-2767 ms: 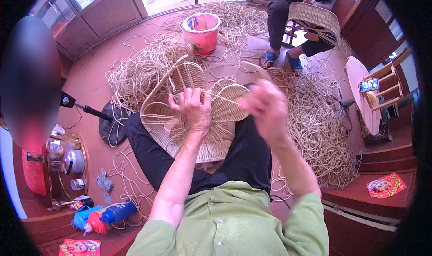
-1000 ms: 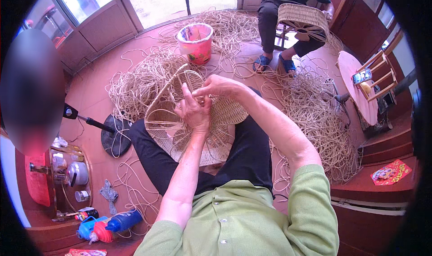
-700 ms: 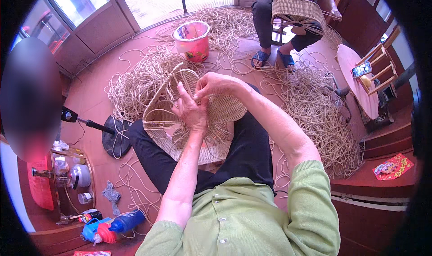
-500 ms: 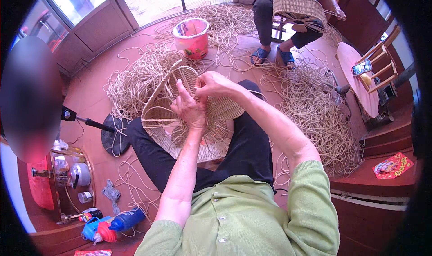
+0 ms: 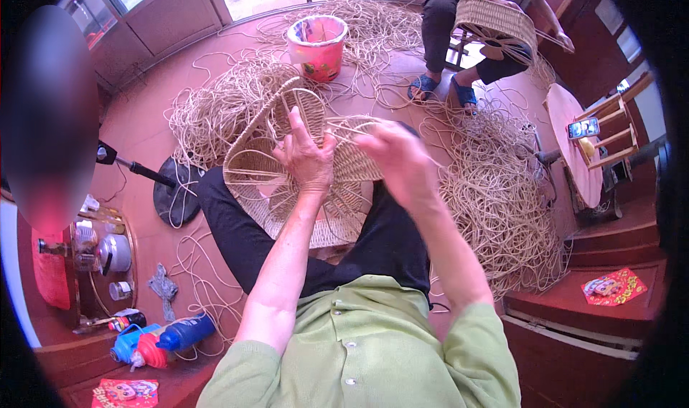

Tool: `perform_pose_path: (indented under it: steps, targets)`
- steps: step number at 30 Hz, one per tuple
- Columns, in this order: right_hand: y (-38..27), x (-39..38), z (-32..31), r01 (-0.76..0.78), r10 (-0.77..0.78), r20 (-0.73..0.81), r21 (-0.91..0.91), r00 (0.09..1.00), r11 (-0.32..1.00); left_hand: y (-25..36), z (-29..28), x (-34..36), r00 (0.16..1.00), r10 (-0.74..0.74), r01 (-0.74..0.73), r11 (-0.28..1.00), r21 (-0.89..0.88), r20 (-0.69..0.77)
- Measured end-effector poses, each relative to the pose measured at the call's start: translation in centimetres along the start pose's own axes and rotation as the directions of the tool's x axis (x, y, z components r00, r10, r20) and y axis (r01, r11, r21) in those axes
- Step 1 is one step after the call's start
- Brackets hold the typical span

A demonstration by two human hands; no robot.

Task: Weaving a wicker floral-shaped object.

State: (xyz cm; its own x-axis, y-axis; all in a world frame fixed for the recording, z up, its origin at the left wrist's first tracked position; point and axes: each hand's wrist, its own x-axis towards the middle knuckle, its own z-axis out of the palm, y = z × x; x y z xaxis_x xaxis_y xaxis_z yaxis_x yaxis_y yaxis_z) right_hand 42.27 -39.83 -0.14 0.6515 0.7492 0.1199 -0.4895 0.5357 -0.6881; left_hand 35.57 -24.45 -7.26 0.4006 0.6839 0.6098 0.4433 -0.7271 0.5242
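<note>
A beige woven cord piece (image 5: 247, 196), with curved petal-like panels and loose strands, rests across my legs. My left hand (image 5: 305, 160) grips its middle, index finger extended up along a strand and the other fingers curled on the weave. My right hand (image 5: 402, 160) is at the right panel, smeared by motion, with a strand running near its fingertips; whether it holds that strand I cannot make out. The weave under both hands is partly hidden.
Cord heaps (image 5: 488, 193) surround me. A pink bucket (image 5: 316, 63) stands ahead. A person (image 5: 438, 27) sits behind another woven piece (image 5: 488, 20). Right are a round board (image 5: 563, 157) and phone (image 5: 583, 127); left, a pole stand (image 5: 179, 200), pot (image 5: 115, 254) and blue bottle (image 5: 186, 333).
My right hand has pulled away from beside my left hand toward the right and slightly down. My left hand stays on the weave. The other person's hand has shifted, and the view has tilted slightly.
</note>
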Motion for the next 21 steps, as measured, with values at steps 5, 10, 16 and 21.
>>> perform_pose_path:
  steps: [5, 10, 16, 21]
  targets:
    - [-19.0, -10.9, -10.9, 0.356, -0.319, -0.324, 0.062, 0.891, 0.932, -1.0, -0.5, 0.2, 0.999, 0.045, -0.045, 0.997, 0.069, 0.003]
    - [-33.4, -28.0, -30.7, 0.666, -0.619, -0.615, -0.195, 0.49, 0.72, 0.0, -0.5, 0.4, 0.995, 0.059, -0.055, 0.997, -0.048, 0.086]
    - [-29.0, -16.5, -21.5, 0.424, -0.593, -0.613, -0.417, 0.522, 0.804, -1.5, -4.5, 0.0, 0.976, 0.214, -0.216, 0.969, -0.123, -0.025]
    - [-10.0, 0.6, -1.5, 0.257, -0.467, 0.399, -0.905, 0.789, -0.339, 0.3, -6.3, 2.7, 0.989, -0.053, 0.115, 0.87, -0.479, 0.14]
